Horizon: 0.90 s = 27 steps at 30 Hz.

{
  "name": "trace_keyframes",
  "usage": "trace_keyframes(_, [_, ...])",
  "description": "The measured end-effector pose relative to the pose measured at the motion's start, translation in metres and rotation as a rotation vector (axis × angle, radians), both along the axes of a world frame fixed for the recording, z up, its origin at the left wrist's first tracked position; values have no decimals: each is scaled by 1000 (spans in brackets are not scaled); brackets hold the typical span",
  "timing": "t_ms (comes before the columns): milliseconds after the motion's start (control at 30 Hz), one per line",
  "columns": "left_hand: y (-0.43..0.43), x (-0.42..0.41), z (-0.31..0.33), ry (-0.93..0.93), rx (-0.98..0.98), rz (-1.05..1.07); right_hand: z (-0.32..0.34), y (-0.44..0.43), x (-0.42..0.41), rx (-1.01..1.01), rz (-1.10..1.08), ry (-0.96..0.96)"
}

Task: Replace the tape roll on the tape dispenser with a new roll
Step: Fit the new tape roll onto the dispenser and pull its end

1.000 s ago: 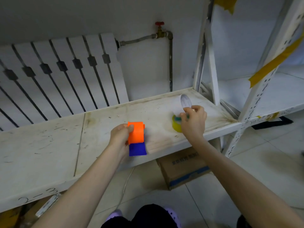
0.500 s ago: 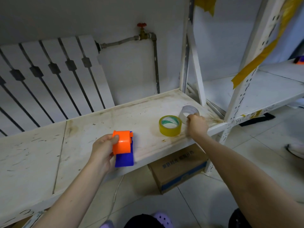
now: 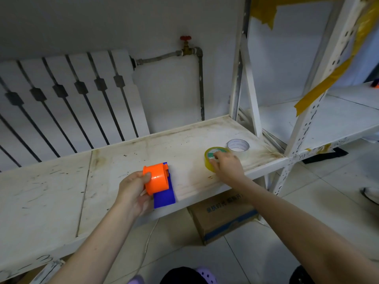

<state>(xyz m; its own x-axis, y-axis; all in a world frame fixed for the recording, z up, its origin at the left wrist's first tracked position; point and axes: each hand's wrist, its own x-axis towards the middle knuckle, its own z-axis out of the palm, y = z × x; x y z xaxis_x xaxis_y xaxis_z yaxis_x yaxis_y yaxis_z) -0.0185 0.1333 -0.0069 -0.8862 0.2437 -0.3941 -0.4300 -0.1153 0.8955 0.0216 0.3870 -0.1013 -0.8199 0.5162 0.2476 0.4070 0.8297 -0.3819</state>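
My left hand (image 3: 134, 189) grips the tape dispenser (image 3: 159, 184), an orange drum on a blue body, near the front edge of the white shelf (image 3: 114, 167). A yellow tape roll (image 3: 211, 157) with a green-and-white core lies flat to its right. My right hand (image 3: 226, 166) rests on that roll, with fingers curled over its rim and into the core. Just behind it, a near-empty whitish roll (image 3: 238, 145) lies flat on the shelf, apart from both hands.
A white radiator (image 3: 67, 103) and a pipe with a red valve (image 3: 185, 38) stand behind the shelf. White uprights (image 3: 244, 78) with yellow tape strips rise at the right. A cardboard box (image 3: 223, 214) sits on the tiled floor under the shelf.
My right hand set the whitish roll down at the back right, let go of it, and moved left onto the yellow roll. The left hand still holds the dispenser.
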Motion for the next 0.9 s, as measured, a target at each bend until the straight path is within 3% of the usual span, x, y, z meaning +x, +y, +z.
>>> trace_keyframes(167, [-14,-1,5,32,-4,37,-1,-7,-1,-8,36,-161])
trace_keyframes(600, [-47,9,11,121,-27,76,10,-54,9,-206,108,6])
trace_keyframes(733, [-56,11,9,149,-29,86,24,-75,11,-419,93,134])
trace_keyframes(900, [-64,10,5,224,-16,126,53,-122,10,-1134,166,383])
